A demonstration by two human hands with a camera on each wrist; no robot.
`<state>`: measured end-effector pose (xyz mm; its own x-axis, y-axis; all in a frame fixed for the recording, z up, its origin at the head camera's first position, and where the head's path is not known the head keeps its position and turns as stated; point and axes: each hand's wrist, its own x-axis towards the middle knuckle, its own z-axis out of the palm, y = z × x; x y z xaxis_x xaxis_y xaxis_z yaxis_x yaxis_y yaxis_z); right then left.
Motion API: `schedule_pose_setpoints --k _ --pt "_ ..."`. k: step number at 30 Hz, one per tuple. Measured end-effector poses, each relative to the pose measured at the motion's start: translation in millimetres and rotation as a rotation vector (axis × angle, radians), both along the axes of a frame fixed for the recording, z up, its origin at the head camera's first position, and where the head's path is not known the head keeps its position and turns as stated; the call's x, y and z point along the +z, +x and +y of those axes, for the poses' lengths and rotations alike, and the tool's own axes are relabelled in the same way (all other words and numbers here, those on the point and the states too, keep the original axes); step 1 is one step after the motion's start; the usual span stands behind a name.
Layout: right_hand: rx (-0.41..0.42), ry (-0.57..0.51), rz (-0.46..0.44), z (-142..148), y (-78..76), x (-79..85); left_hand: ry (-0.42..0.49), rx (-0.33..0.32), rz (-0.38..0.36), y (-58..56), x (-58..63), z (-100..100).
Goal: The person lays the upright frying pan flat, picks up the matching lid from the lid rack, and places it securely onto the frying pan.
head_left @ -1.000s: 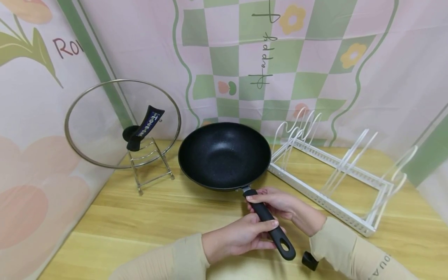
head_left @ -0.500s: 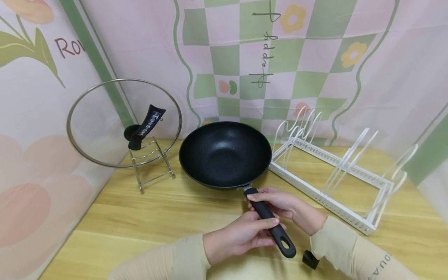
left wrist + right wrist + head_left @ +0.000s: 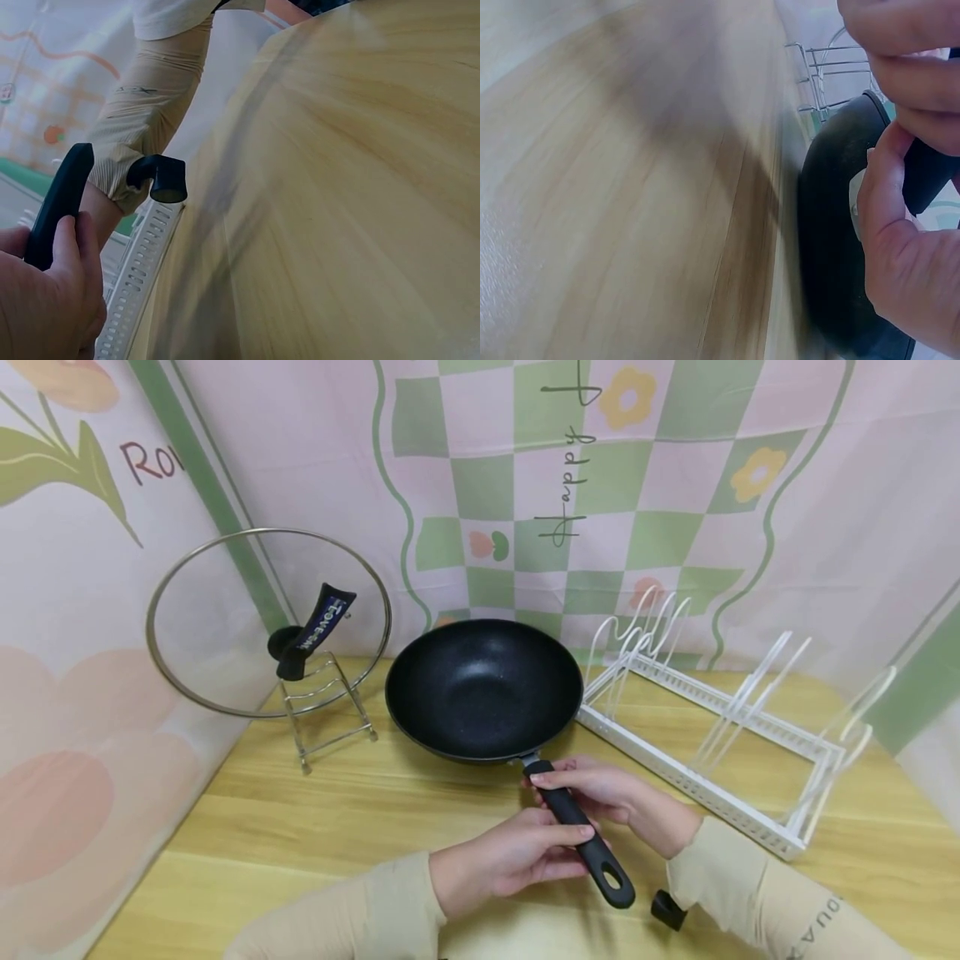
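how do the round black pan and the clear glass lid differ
The round black pan is opaque; the clear glass lid is see-through. The pan's long black handle runs out from its rim; the lid's shorter black handle sits near its middle. The pan faces up, held by the left hand and right hand; the lid stands steeply at the silver wire rack, untouched. Both are round with black handles.

The right grip (image 3: pixel 909 259) holds a pan (image 3: pixel 831 232) by its handle (image 3: pixel 925 178) over the counter (image 3: pixel 630 225), a wire rack (image 3: pixel 816 77) beyond.
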<state>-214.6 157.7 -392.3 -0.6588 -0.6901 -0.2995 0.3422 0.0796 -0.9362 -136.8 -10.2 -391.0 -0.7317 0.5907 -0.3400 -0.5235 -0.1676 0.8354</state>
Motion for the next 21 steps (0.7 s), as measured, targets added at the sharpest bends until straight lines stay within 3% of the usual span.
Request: schedule_pose_setpoints --k 7,21 --pt "0.008 0.002 0.007 1.9 -1.8 -0.2 0.016 -0.027 0.014 -1.4 2.0 1.4" --pt "0.009 0.015 0.024 5.1 -3.8 2.7 0.010 -0.019 0.003 -4.1 3.4 8.3"
